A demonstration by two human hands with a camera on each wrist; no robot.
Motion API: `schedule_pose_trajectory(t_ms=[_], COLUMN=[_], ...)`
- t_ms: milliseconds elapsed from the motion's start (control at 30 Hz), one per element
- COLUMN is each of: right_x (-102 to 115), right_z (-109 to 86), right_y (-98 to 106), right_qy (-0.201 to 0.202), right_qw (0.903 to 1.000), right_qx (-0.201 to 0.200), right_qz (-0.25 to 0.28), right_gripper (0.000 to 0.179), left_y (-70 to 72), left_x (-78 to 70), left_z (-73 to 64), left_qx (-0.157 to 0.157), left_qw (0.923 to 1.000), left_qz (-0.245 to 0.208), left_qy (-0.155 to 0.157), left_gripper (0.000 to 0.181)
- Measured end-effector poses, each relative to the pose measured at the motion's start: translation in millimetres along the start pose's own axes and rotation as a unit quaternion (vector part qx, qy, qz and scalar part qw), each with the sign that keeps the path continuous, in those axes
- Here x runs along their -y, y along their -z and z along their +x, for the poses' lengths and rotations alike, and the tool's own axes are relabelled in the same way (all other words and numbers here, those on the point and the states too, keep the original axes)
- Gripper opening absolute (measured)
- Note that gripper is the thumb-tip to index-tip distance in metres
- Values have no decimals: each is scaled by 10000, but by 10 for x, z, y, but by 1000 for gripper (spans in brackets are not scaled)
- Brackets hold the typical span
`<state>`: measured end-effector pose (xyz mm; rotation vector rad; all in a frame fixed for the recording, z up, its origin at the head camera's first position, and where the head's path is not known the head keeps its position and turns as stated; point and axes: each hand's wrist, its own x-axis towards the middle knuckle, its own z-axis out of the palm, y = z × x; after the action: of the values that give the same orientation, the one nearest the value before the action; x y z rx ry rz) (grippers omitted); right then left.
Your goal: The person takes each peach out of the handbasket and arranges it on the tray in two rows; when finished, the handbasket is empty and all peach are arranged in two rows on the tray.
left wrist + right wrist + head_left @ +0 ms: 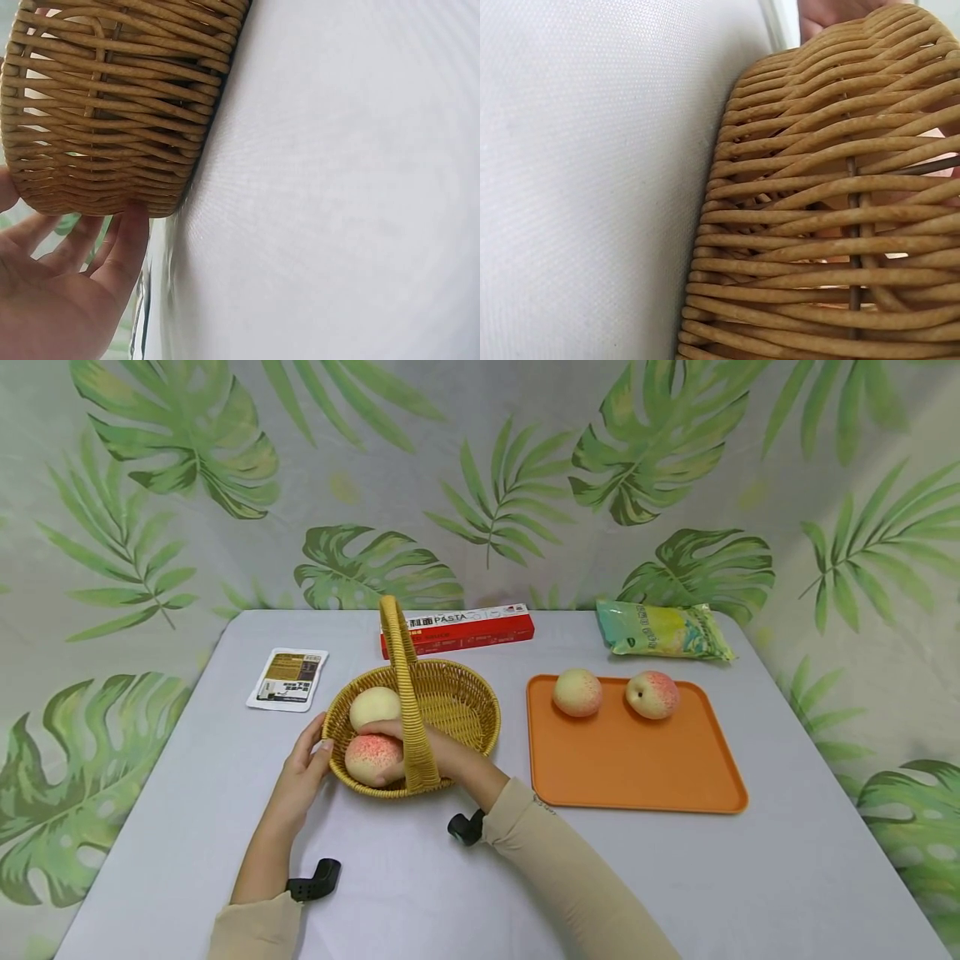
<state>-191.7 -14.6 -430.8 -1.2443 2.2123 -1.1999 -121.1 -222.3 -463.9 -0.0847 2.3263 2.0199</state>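
Leaf-printed fabric (495,485) is being seen behind and beside a white-covered table (787,860). At the left, a flat white packet (287,680) with a brown-and-yellow label is being supported by the tabletop, behind the left hand (297,772). By that hand, its fingers spread a little apart, the outer left side of a woven basket (467,693) is being touched. Within the basket's left half, a pale peach (373,705) is being held, and just in front of it a red-flushed peach (369,762) is being gripped between the thumb and fingers of the right hand (442,749), which is being partly hidden by the tall handle (411,702); in the right wrist view this grip is being screened by the weave. Behind the basket, a red-and-white pasta box (476,631) is being partly covered by the handle. Farther right, an orange tray (637,764) is being occupied near its back edge by a mostly cream peach (577,693) and a pinker peach (654,696). Behind them, a green-and-yellow bag (663,631) is being borne by the table.
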Motion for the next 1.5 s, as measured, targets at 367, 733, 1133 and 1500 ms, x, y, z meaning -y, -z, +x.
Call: schedule_pose_trajectory(t_ms=[367, 733, 1133, 1500], right_x=[-31, -67, -44, 80], right_z=[-11, -3, 22, -127], right_y=[8, -15, 14, 288], right_qy=[44, 71, 84, -142], right_qw=[9994, 9993, 9974, 9727], right_qx=[136, -142, -579, -1644], right_qz=[305, 332, 430, 1633], right_gripper=[19, 64, 68, 72], left_y=[-5, 8, -3, -5], left_x=[-12, 6, -10, -14], left_z=[1, 26, 2, 7], left_qx=[-2, 3, -5, -48], left_qw=[10000, 10000, 10000, 10000], left_qz=[-8, -91, 2, 62], left_qy=[-28, 31, -9, -58], left_gripper=[54, 53, 55, 56])
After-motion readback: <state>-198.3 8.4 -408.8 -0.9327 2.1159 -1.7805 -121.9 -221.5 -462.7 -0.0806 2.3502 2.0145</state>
